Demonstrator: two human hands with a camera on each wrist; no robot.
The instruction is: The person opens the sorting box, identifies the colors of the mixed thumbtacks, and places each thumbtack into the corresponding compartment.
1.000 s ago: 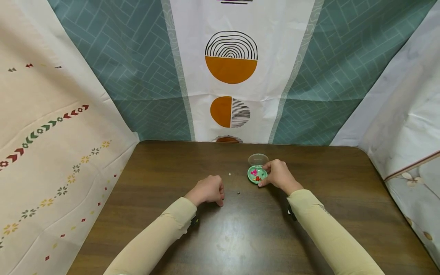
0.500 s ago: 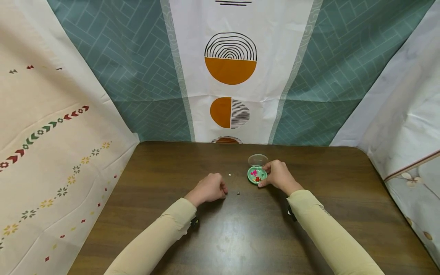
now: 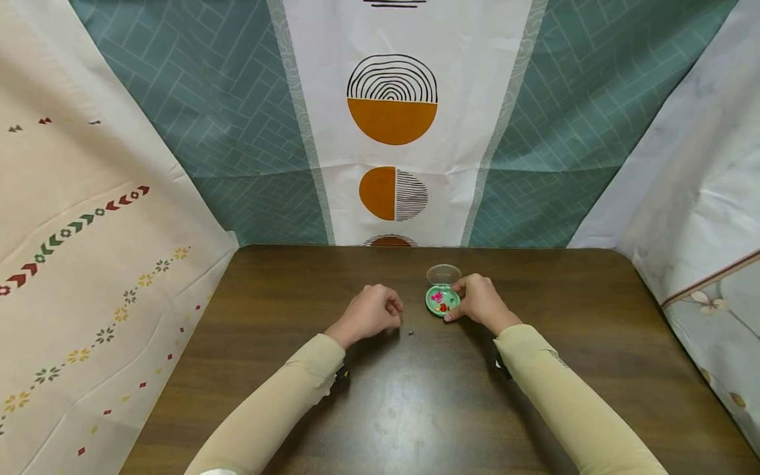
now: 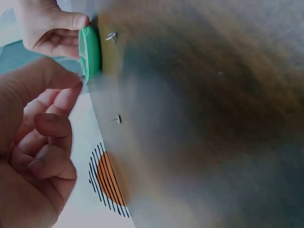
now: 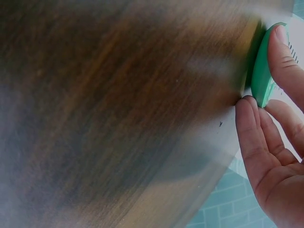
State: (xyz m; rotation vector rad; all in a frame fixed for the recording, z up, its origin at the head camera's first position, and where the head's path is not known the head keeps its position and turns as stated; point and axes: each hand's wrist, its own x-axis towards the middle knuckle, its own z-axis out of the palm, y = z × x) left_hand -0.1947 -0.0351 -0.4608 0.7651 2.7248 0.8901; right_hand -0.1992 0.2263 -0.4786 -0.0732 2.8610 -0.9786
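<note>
A small round green case (image 3: 442, 300) lies on the table with its clear lid (image 3: 444, 274) raised at the back. Pink, red and yellow pieces show inside it. My right hand (image 3: 483, 303) grips the case from its right side, thumb at the near rim. To the left, my left hand (image 3: 369, 313) is held above the table, thumb and index finger together. A tiny shiny bit, seemingly a thumbtack (image 4: 83, 80), shows at those fingertips in the left wrist view. On the table lie two metal thumbtacks, one near the case (image 4: 112, 36) and a second thumbtack (image 4: 117, 119).
The dark wooden table (image 3: 297, 277) reaches back to a hanging patterned curtain (image 3: 261, 165). Pale patterned cloths hang on the left (image 3: 119, 264) and right (image 3: 700, 198).
My left hand has lifted from the tabletop and moved forward and right, toward the case, now covering the farther tack in the head view. The right hand stays on the case.
</note>
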